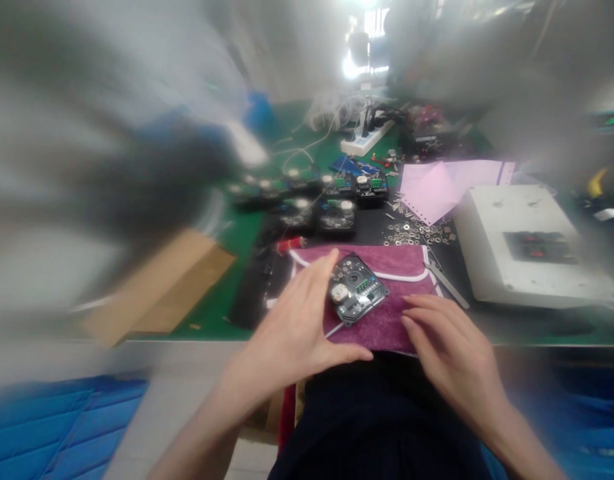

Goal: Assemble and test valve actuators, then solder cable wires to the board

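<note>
A dark, boxy circuit-board module (pixel 357 290) lies tilted on the purple cloth (pixel 381 330), its board facing up with a round white part and a green connector. Around its left side is my left hand (pixel 301 317), thumb and fingers spread wide; it may be touching the module's left edge. To the right of the module, over the cloth, my right hand (pixel 449 337) has its fingers bent, with thumb and fingertips close together. Whether a small item sits between those fingertips I cannot make out.
Several similar modules (pixel 337 215) stand behind the cloth. Loose washers (pixel 409 233) and a wrench (pixel 447 283) lie to the right, beside a large pale box (pixel 517 247). Pink paper (pixel 437 190), a power strip (pixel 367 137), a red cylinder (pixel 291 244) and cardboard (pixel 157 287) are also on the table.
</note>
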`<state>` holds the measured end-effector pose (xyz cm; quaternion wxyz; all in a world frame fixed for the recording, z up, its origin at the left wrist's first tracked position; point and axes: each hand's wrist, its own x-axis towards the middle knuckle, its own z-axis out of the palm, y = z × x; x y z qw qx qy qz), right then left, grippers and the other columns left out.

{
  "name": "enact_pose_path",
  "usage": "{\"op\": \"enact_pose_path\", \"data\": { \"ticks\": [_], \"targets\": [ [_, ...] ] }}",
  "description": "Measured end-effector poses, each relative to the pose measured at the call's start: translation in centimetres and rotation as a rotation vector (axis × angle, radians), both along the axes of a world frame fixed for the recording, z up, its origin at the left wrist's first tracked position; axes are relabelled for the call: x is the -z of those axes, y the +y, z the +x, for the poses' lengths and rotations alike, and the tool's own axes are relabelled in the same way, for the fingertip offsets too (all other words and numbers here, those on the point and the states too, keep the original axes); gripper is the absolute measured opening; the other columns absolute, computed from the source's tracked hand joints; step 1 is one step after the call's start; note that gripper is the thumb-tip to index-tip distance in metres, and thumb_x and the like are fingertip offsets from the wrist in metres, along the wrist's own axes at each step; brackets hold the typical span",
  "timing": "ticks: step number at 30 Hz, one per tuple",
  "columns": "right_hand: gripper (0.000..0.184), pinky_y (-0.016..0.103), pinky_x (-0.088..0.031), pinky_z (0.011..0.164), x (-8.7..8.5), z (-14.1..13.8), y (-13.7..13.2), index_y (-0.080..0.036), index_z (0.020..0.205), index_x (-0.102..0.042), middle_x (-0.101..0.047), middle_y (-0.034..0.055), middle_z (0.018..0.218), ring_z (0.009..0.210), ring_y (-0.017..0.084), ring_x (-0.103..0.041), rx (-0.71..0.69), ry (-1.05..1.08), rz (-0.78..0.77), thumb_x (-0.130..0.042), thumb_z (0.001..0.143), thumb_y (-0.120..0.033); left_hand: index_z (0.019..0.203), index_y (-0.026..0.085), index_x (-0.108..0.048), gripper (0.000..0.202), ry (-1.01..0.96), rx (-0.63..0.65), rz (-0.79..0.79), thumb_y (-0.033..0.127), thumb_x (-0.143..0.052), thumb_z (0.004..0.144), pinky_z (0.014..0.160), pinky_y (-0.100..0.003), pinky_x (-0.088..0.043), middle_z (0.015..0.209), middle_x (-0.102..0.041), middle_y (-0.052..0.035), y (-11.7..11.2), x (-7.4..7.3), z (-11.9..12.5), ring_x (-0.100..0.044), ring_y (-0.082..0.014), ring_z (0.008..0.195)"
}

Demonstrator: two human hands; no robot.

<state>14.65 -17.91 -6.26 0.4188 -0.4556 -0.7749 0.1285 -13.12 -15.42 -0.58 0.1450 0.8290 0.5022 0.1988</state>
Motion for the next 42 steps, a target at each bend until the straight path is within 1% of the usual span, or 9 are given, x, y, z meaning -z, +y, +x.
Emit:
{"op": "enact_pose_path", "data": {
  "ticks": [3, 6, 15, 20, 23, 28, 32, 36, 42],
  "targets": [
    [0.016, 0.039, -0.054, 0.108, -0.1, -0.1, 0.0, -0.021, 0.112, -0.071, -0.074, 0.0080, 0.123, 0.117, 0.022, -0.069, -0.007, -0.008, 0.001, -0.071, 0.099, -0.013, 0.171, 0.019, -0.015, 0.126, -0.078, -0.144, 0.025, 0.069, -0.085, 0.079, 0.128, -0.060, -0.043, 0.167, -0.045, -0.0220, -0.6, 2.4, 1.8, -0.047, -0.0399, 0.155],
    [0.015, 0.039, -0.054, 0.108, -0.2, 0.2, 0.1, -0.022, 0.112, -0.071, -0.074, 0.0075, 0.122, 0.117, 0.022, -0.070, -0.005, -0.025, 0.002, -0.070, 0.100, -0.013, 0.168, 0.018, -0.023, 0.108, -0.166, -0.153, 0.050, 0.043, -0.085, 0.084, 0.126, -0.057, -0.045, 0.161, -0.051, -0.0206, 0.2, 2.8, 2.2, -0.051, -0.0372, 0.150],
    [0.017, 0.039, -0.055, 0.105, -0.5, 0.0, 0.3, -0.024, 0.114, -0.072, -0.075, 0.0063, 0.122, 0.115, 0.021, -0.070, 0.019, 0.019, -0.029, -0.071, 0.100, -0.014, 0.165, 0.025, -0.034, 0.102, -0.361, 0.301, -0.150, 0.024, -0.085, 0.077, 0.129, -0.056, -0.042, 0.166, -0.048, -0.0152, 3.8, 0.6, -0.7, -0.051, -0.0345, 0.152],
    [0.018, 0.040, -0.055, 0.107, -1.0, -0.5, 0.4, -0.024, 0.113, -0.072, -0.075, 0.0065, 0.123, 0.116, 0.022, -0.070, 0.007, 0.020, -0.035, -0.072, 0.098, -0.013, 0.165, 0.026, -0.037, 0.096, -0.308, 0.404, -0.183, 0.025, -0.087, 0.083, 0.131, -0.057, -0.039, 0.167, -0.047, -0.0151, 5.0, 1.0, -1.8, -0.046, -0.0340, 0.156],
    [0.017, 0.039, -0.054, 0.108, -1.2, -0.5, 0.4, -0.024, 0.113, -0.072, -0.075, 0.0062, 0.124, 0.118, 0.021, -0.070, 0.004, 0.007, -0.051, -0.072, 0.099, -0.014, 0.164, 0.027, -0.040, 0.095, -0.304, 0.328, -0.107, 0.034, -0.091, 0.084, 0.134, -0.059, -0.033, 0.168, -0.045, -0.0157, 3.6, 1.5, -2.1, -0.039, -0.0354, 0.159],
    [0.020, 0.038, -0.055, 0.108, -1.4, -0.8, 0.7, -0.025, 0.115, -0.070, -0.075, 0.0053, 0.124, 0.118, 0.020, -0.069, -0.019, -0.012, -0.039, -0.073, 0.098, -0.014, 0.140, 0.026, -0.065, 0.062, -0.369, 0.060, 0.170, 0.027, -0.091, 0.084, 0.120, -0.052, -0.050, 0.145, -0.062, -0.0119, -0.8, 2.4, -0.5, -0.059, -0.0301, 0.137],
    [0.045, 0.050, -0.050, 0.118, -1.7, -1.2, 1.7, -0.024, 0.138, -0.060, -0.065, 0.0116, 0.145, 0.136, 0.028, -0.061, -0.086, -0.077, -0.037, -0.078, 0.096, -0.024, 0.131, 0.028, -0.073, 0.048, -0.314, -0.055, 0.332, 0.017, -0.088, 0.086, 0.112, -0.050, -0.053, 0.130, -0.067, -0.0090, -2.5, 3.0, 1.7, -0.061, -0.0274, 0.125],
    [0.078, 0.058, -0.042, 0.126, -2.1, -1.6, 3.2, -0.025, 0.158, -0.041, -0.044, 0.0161, 0.166, 0.154, 0.034, -0.044, -0.171, -0.154, -0.113, -0.082, 0.092, -0.036, 0.126, 0.031, -0.075, 0.043, -0.332, -0.054, 0.418, 0.011, -0.084, 0.088, 0.106, -0.049, -0.056, 0.114, -0.073, -0.0055, -2.3, 3.6, 2.6, -0.062, -0.0249, 0.114],
    [0.088, 0.057, -0.041, 0.129, -1.7, -2.4, 4.8, -0.025, 0.164, -0.034, -0.040, 0.0160, 0.169, 0.157, 0.033, -0.040, -0.240, -0.174, -0.178, -0.081, 0.092, -0.038, 0.117, 0.028, -0.074, 0.036, -0.318, -0.004, 0.458, 0.008, -0.082, 0.088, 0.104, -0.050, -0.058, 0.101, -0.080, 0.0000, -3.3, 4.1, 3.1, -0.068, -0.0207, 0.098]
  ]
}}
